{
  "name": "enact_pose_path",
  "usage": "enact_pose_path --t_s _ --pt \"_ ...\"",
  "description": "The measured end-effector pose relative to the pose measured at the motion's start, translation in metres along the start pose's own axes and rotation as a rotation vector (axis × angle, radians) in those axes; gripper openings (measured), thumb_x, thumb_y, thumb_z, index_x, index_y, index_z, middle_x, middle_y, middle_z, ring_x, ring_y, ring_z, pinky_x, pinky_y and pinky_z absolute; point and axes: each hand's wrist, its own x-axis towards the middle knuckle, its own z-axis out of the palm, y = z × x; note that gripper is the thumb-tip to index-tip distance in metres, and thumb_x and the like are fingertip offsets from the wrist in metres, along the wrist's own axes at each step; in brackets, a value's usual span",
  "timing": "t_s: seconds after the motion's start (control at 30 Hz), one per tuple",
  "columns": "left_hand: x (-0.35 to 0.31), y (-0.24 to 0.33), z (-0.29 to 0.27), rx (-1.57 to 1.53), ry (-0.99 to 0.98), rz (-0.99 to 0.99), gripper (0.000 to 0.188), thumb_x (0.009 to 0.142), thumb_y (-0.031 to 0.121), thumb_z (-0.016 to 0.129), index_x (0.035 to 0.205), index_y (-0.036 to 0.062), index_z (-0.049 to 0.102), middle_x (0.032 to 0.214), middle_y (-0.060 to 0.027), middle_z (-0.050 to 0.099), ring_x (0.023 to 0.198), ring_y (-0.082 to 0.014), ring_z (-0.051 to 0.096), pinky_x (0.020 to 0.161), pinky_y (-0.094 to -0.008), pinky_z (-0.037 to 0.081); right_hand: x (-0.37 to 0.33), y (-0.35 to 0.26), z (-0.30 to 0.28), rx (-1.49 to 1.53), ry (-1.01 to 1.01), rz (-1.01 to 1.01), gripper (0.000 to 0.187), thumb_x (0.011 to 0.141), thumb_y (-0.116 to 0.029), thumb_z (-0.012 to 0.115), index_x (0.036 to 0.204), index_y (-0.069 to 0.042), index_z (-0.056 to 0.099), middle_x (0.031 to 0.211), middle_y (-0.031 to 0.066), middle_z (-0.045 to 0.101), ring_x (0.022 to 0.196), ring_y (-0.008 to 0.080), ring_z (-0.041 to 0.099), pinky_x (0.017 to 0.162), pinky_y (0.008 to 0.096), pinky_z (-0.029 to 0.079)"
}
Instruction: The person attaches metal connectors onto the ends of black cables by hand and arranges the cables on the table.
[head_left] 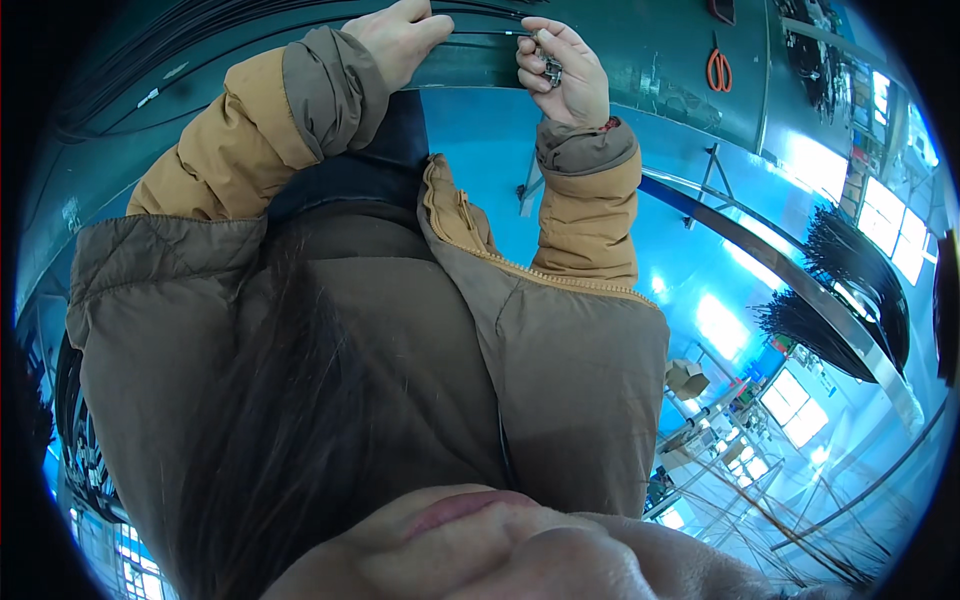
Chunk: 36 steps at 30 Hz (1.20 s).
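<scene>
My left hand [398, 44] is closed round a thin black cable [484, 33] at the top of the head view. To the right, the cable runs to the fingertips of my right hand [574, 84], where thumb and forefinger pinch near its end. Several small metal fittings [552, 70] are tucked in the curled fingers of that same hand. Exactly what the pinch holds at the cable's tip is too small to make out. Both hands are over the near edge of a green worktop [645, 62].
Many long black cables [215, 35] lie along the worktop at the left. Orange-handled scissors [718, 72] rest on it to the right. Beyond a curved metal rail [770, 255], black cable bundles [850, 270] hang at the far right. A cardboard box [686, 379] stands lower down.
</scene>
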Motion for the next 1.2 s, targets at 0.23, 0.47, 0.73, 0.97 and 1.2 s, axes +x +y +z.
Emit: enact_pose_path --t_s 0.23,0.47,0.73,0.97,1.2 --pt "0.002 0.011 -0.011 0.123 -0.019 0.041 0.009 0.088 0.007 0.063 0.098 0.0065 0.063 0.093 -0.014 0.056 0.074 -0.0361 0.062 0.065 -0.0426 0.052 -0.005 -0.002 0.025 -0.51 0.148 -0.082 0.02 0.104 -0.009 0.059 0.119 0.002 0.065 0.089 0.0068 0.066 0.068 0.0069 0.053 0.052 0.0202 0.039" --pt "0.018 0.027 -0.004 -0.207 0.156 -0.048 0.013 0.092 0.007 0.07 0.105 0.0052 0.067 0.092 -0.0142 0.061 0.077 -0.0344 0.064 0.065 -0.0399 0.053 0.021 0.03 0.036 -0.654 0.08 -0.163 0.03 0.107 -0.032 0.06 0.099 -0.003 0.063 0.068 -0.001 0.051 0.053 0.0059 0.044 0.045 0.0212 0.032" --pt "0.018 0.017 -0.004 -0.275 0.237 -0.092 0.008 0.089 0.007 0.077 0.096 0.005 0.074 0.086 -0.0138 0.063 0.076 -0.0324 0.065 0.067 -0.0389 0.053 0.017 0.024 0.02 0.269 0.143 0.108 0.022 0.107 -0.018 0.053 0.107 0.001 0.065 0.083 0.0059 0.059 0.065 0.0128 0.052 0.05 0.024 0.038" --pt "0.019 0.021 -0.009 -0.286 0.234 -0.084 0.007 0.088 0.006 0.076 0.094 0.0049 0.073 0.086 -0.0132 0.061 0.074 -0.031 0.063 0.065 -0.039 0.052 0.012 0.024 0.017 0.142 0.12 -0.004 0.015 0.105 -0.012 0.055 0.112 -0.002 0.064 0.092 0.0076 0.062 0.072 0.0137 0.055 0.054 0.0235 0.041" --pt "0.017 0.018 -0.007 -0.262 0.237 -0.129 0.006 0.088 0.006 0.076 0.093 0.0049 0.073 0.086 -0.0125 0.062 0.074 -0.0297 0.063 0.064 -0.0379 0.053 0.01 0.022 0.013 0.081 0.087 0.011 0.015 0.107 -0.015 0.055 0.116 -0.005 0.063 0.082 0.0054 0.061 0.061 0.0124 0.05 0.047 0.0221 0.038"
